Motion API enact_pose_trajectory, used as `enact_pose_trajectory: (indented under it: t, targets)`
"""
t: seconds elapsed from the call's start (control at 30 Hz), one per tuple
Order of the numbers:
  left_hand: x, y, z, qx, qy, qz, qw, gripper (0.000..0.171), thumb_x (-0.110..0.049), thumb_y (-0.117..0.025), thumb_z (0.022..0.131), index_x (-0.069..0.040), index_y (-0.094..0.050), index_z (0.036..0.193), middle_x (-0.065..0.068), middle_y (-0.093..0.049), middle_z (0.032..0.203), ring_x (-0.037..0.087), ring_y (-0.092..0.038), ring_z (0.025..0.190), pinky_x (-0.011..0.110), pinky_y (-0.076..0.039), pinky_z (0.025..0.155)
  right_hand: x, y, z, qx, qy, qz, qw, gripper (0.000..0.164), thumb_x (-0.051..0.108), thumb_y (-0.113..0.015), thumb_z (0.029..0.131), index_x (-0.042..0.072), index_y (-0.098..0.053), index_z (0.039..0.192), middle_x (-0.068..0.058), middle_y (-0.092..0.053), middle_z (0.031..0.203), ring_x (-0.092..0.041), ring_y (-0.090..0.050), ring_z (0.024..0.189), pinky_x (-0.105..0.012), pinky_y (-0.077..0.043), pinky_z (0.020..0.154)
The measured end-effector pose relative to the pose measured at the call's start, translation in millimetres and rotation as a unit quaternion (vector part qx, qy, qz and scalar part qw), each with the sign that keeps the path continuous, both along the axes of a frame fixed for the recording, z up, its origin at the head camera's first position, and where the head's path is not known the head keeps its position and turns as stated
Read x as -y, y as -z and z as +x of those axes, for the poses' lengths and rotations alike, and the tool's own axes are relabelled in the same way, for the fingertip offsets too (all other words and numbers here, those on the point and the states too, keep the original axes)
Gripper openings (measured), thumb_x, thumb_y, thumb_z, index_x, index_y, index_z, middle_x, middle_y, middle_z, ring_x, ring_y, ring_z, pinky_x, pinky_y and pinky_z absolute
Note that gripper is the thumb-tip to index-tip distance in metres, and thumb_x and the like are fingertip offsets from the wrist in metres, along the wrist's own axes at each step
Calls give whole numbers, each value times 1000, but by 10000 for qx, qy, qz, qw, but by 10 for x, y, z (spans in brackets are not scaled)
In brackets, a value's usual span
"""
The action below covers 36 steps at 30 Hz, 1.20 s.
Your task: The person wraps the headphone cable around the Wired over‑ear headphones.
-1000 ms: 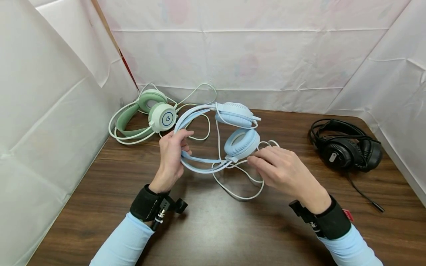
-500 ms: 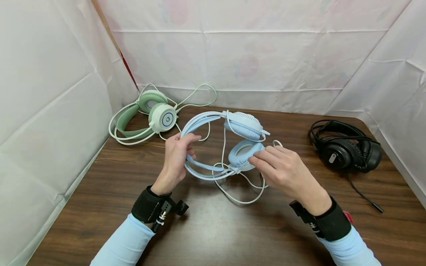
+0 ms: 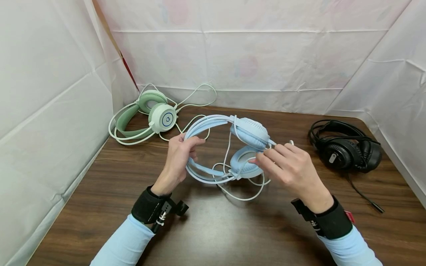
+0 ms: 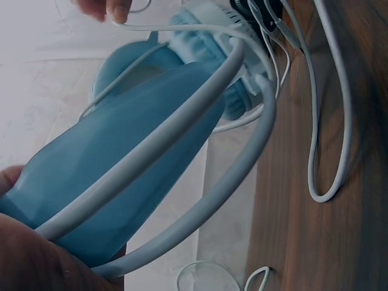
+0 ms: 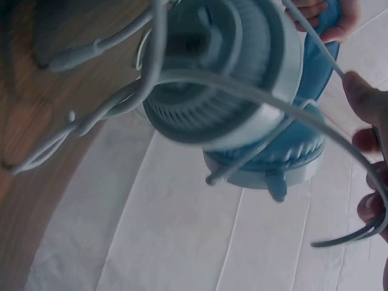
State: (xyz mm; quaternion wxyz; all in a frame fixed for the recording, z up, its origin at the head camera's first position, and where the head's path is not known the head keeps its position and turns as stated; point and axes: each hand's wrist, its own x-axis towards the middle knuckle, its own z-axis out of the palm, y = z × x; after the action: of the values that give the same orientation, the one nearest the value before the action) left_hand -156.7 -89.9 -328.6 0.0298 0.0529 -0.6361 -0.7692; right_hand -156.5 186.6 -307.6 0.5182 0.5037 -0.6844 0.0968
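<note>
My left hand (image 3: 176,160) grips the padded headband of light blue headphones (image 3: 251,131), holding them sideways above the table with both ear cups to the right. The blue band (image 4: 115,151) and its two pale outer rods fill the left wrist view. My right hand (image 3: 289,171) is beside the ear cups, pinching the thin white cable (image 5: 267,103) of these headphones between thumb and fingers. One stretch of cable crosses in front of the ear cups, while another loop (image 3: 244,199) hangs below them. A twisted part of the cable shows in the right wrist view.
Green headphones (image 3: 166,117) with their own pale cable lie at the back left. On the right sits a black headset (image 3: 346,149), its microphone boom (image 3: 364,195) pointing toward the front. White sheets (image 3: 249,62) enclose the wooden table (image 3: 213,236) at the back and sides.
The blue headphones and my left hand have shifted right and slightly down. My right hand has edged right with the cable, which now stretches across the ear cups.
</note>
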Motion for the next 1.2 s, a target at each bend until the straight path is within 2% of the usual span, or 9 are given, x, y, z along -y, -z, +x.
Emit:
enact_pose_trajectory:
  t: [0.1,0.17,0.37,0.5,0.6,0.7,0.83,1.07,1.2]
  targets:
    - [-11,-10,5,-100,58,-403,9991,28,-8,-68,86,-13,-48,67,-10,-36,50,10,-41,45,24,-39,50,-5,3,-24,-77,260,-204,9994,44,31,-66,100,5,-56,66,-2,-45,55,-17,-39,47,-30,-29,45]
    - [-20,-17,8,-148,123,-559,9983,26,-7,-68,85,-13,-50,67,-9,-39,50,10,-43,44,25,-39,49,-26,13,-41,6,375,-157,9992,48,35,-65,101,5,-54,65,-2,-42,54,-17,-37,47,-31,-28,46]
    - [-14,-33,23,-192,222,-736,9969,20,-8,-69,84,-10,-54,70,-9,-40,51,10,-43,45,24,-38,48,-133,38,-63,707,489,534,9949,27,20,-58,104,1,-68,88,-6,-58,71,-23,-50,61,-35,-36,57]
    - [3,-48,29,-186,164,-814,9964,27,-8,-70,83,-13,-51,65,-9,-39,50,10,-43,45,24,-36,49,-160,22,-65,715,550,561,9943,21,15,-57,103,1,-70,95,-7,-61,75,-26,-51,65,-38,-36,59]
    - [12,-61,31,-193,194,-863,9959,29,-9,-70,84,-15,-50,64,-9,-38,50,11,-42,46,24,-35,50,-151,-4,-74,436,629,284,9967,23,18,-60,102,2,-68,89,-6,-60,70,-26,-49,62,-40,-33,58]
    - [14,-71,33,-189,260,-965,9948,23,-10,-70,83,-15,-54,67,-9,-39,49,11,-43,45,24,-35,50,-150,-36,-80,196,784,-29,9967,36,27,-62,102,3,-62,75,-5,-53,60,-26,-45,60,-43,-29,57]
    - [8,-69,31,-171,318,-1069,9936,17,-10,-70,83,-13,-58,72,-9,-41,48,11,-43,45,25,-35,49,-183,-44,-86,281,1008,-108,9944,46,34,-61,103,5,-54,68,-5,-49,56,-27,-46,62,-46,-30,60]
    - [8,-68,28,-163,279,-1102,9934,16,-11,-70,83,-11,-58,73,-9,-41,47,11,-45,43,25,-37,49,-210,-25,-79,623,1055,102,9924,38,29,-59,104,4,-56,76,-8,-51,63,-29,-50,63,-56,-42,73]
    - [0,-58,28,-171,309,-1273,9912,15,-12,-72,83,-15,-60,73,-11,-41,46,11,-45,42,24,-36,48,-213,-19,-53,812,836,210,9930,19,13,-54,103,5,-63,88,-9,-48,70,-32,-50,65,-57,-46,80]
